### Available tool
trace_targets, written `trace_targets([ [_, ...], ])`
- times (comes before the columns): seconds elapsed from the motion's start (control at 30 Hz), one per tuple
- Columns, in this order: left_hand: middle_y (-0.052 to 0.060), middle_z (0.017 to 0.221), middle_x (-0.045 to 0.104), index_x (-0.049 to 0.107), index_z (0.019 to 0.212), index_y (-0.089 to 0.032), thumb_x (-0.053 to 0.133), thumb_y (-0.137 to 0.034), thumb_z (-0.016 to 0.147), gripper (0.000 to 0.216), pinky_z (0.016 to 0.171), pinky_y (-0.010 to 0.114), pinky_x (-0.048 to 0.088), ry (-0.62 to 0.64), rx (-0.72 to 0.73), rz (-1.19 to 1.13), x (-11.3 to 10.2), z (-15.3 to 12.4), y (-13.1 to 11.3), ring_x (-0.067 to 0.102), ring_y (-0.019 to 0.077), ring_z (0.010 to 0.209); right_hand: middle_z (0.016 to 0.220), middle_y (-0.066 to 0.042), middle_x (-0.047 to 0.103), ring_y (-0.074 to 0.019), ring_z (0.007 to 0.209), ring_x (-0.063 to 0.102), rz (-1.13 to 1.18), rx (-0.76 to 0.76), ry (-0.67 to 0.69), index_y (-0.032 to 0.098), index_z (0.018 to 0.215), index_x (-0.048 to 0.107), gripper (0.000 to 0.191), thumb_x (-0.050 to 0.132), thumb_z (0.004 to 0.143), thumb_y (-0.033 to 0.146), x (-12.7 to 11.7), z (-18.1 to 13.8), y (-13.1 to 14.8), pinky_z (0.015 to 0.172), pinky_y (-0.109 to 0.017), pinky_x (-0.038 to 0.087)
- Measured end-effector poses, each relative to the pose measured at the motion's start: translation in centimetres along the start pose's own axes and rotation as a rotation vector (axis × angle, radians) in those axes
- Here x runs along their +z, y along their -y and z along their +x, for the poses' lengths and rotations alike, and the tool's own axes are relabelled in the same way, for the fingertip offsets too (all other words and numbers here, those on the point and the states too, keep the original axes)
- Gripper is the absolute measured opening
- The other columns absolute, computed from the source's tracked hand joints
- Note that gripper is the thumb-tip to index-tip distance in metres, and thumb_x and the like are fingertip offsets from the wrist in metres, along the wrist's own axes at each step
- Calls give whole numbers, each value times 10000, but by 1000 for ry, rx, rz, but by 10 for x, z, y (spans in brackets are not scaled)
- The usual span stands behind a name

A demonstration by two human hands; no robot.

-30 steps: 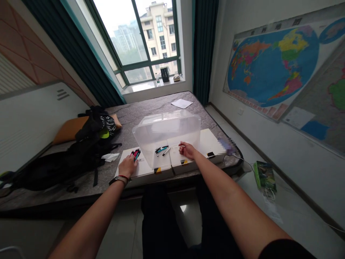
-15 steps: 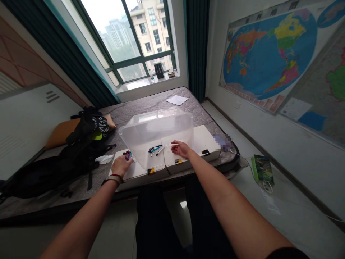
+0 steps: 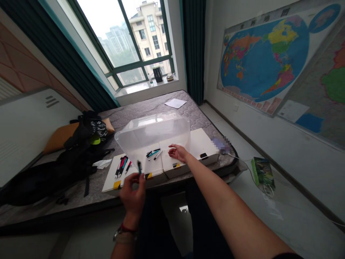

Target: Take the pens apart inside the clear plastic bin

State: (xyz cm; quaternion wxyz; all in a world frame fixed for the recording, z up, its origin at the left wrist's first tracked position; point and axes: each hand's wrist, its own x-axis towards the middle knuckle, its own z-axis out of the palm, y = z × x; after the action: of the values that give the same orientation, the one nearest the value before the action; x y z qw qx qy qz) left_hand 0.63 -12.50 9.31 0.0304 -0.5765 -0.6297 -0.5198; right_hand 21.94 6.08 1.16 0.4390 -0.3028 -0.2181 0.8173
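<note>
My left hand (image 3: pixel 133 190) is raised before the front edge of the boxes, closed on a dark pen (image 3: pixel 139 167) that points up and is smeared by motion. Behind it lies a group of pens (image 3: pixel 122 166), black, red and teal, on the left white box (image 3: pixel 110 178). A clear plastic bin (image 3: pixel 152 131) rests on its side, its opening toward me. Inside it several pens (image 3: pixel 153 154), black, blue and white, lie loosely together. Just to their right hovers my right hand (image 3: pixel 178 153), fingers apart and slightly curled, holding nothing visible.
The boxes stand on a grey mattress (image 3: pixel 134 108). Black bags (image 3: pixel 54 172) lie at the left, with a crumpled tissue (image 3: pixel 102 163) beside them. A paper sheet (image 3: pixel 175 103) is farther back. On the floor at right stands a green box (image 3: pixel 262 172) with a white cable.
My left hand has come off the pens on the left box and moved right and toward me, carrying one pen. The right hand stays almost where it was.
</note>
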Motion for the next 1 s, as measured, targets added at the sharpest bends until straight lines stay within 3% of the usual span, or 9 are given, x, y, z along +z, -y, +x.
trace_targets([
  [0.07,20,901,672,621,1045,-222,595,-369,882,222,716,283,523,243,119,-74,28,-3,-11,632,149,755,666,-47,642,-156,656,643,7,-3,-4,162,927,577,139,506,944,281,0,-1,1,679,-283,537],
  [0.17,63,1014,675,616,1098,-218,482,-341,952,233,800,311,526,460,244,-95,74,12,0,641,179,913,625,-36,618,-150,611,620,35,-6,-18,177,800,540,269,465,969,372,2,-4,3,668,-295,541],
  [0.27,84,1078,657,611,1132,-220,415,-331,979,273,850,343,514,533,286,6,108,29,25,628,209,997,561,-11,574,-140,566,599,-4,-38,-15,190,690,496,382,480,952,466,5,-4,1,664,-301,542],
  [0.33,85,1097,652,604,1159,-226,395,-342,986,295,827,339,512,549,281,91,120,34,38,631,215,988,517,3,552,-135,525,581,-158,-100,-33,190,650,496,395,538,918,477,8,0,-6,610,-280,527],
  [0.43,81,1127,650,598,1182,-240,378,-373,991,320,775,321,506,541,268,183,126,31,50,634,221,989,412,32,490,-111,379,479,-569,-261,-186,195,605,512,383,638,855,457,12,8,-19,440,-228,410],
  [0.53,71,1139,653,593,1188,-248,371,-396,992,331,788,316,492,507,260,191,126,25,54,630,218,1006,388,33,478,-99,344,443,-784,-349,-239,200,589,525,402,594,885,464,14,13,-26,405,-224,335],
  [0.63,78,1112,667,603,1163,-235,382,-412,984,335,835,337,468,472,274,207,124,22,53,622,227,1013,391,23,488,-108,349,455,-871,-338,-260,203,575,515,440,522,922,474,14,14,-26,417,-236,327],
  [0.77,94,1042,691,640,1106,-219,412,-425,967,336,901,400,411,434,311,283,123,22,53,606,260,1011,361,24,491,-116,343,472,-989,-342,-246,200,568,547,446,566,895,502,14,13,-24,437,-237,322],
  [1.0,87,1048,704,641,1148,-227,380,-378,979,346,930,409,382,426,303,249,122,22,56,592,252,1017,363,-1,518,-128,341,516,-961,-298,-271,188,576,557,531,471,923,581,16,10,-24,432,-232,358],
])
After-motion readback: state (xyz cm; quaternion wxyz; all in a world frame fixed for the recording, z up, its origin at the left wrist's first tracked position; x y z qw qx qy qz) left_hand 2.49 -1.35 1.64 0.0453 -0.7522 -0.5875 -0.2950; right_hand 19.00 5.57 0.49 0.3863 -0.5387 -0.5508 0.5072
